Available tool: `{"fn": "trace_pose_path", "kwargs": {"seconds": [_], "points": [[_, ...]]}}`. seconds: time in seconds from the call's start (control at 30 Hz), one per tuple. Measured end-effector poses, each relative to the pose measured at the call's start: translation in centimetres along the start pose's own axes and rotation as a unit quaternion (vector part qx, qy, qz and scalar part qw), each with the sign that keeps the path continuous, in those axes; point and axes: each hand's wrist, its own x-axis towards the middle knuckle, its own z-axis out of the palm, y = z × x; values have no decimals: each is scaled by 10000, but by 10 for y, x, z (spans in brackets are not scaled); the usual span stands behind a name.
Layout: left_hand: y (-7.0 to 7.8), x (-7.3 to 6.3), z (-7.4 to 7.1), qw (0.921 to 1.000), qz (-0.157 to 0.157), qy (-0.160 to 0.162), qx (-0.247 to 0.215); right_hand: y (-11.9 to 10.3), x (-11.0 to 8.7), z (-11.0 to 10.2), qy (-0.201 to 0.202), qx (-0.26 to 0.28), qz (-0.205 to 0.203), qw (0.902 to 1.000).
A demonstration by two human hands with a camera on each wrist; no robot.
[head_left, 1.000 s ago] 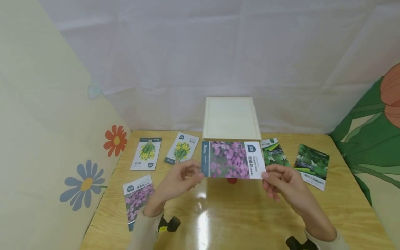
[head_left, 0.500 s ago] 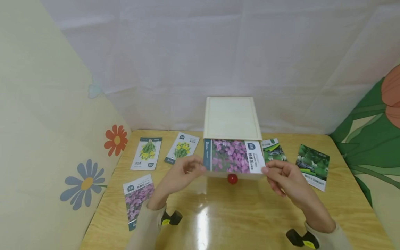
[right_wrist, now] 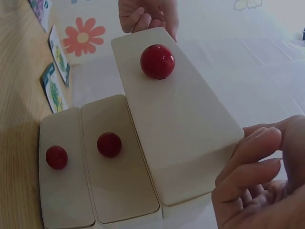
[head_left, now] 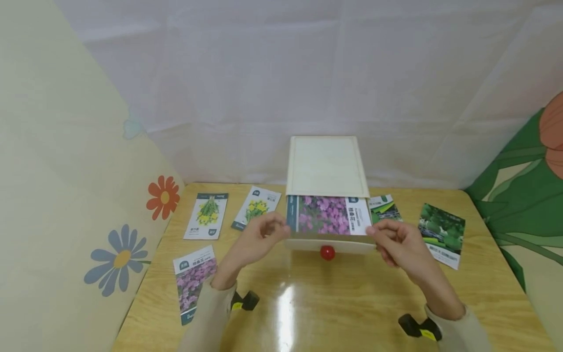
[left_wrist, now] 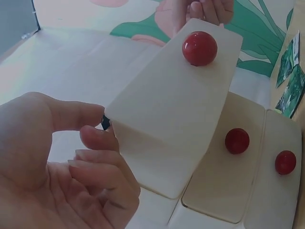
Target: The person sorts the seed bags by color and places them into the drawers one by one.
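A seed packet (head_left: 325, 215) with pink-purple flowers lies sideways over the pulled-out top drawer (head_left: 303, 244) of a small cream drawer box (head_left: 325, 166), its far edge at the opening under the box top. My left hand (head_left: 259, 237) pinches the packet's dark left end between thumb and forefinger; a dark corner shows at those fingertips in the left wrist view. At the white right end, my right hand (head_left: 402, 242) pinches the near corner. A red knob (head_left: 327, 253) sits on the drawer front. Below it, two lower drawers with red knobs are pushed in, as the right wrist view shows.
Left of the box lie two yellow-flower packets (head_left: 205, 216) and another pink-flower packet (head_left: 193, 281). Two green packets (head_left: 441, 234) lie to the right, one partly behind the box. A white cloth (head_left: 281, 88) hangs behind the wooden table (head_left: 352, 303).
Both hands have carried the flower packet down and away from me, from in front of the box into the drawer area. The drawer's front and red knob have come into view.
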Motion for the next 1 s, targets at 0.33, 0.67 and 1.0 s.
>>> {"fn": "trace_pose_path", "kwargs": {"seconds": [0.33,0.67,1.0], "points": [[0,6,3,9994,-44,259,240,2,3,5,595,-1005,-438,9922],[-3,4,5,9973,100,554,469,8,-1,7,996,-1223,-805,9842],[-6,-4,1,9978,-122,578,317,-2,-24,16,912,-757,-1240,9852]]}}
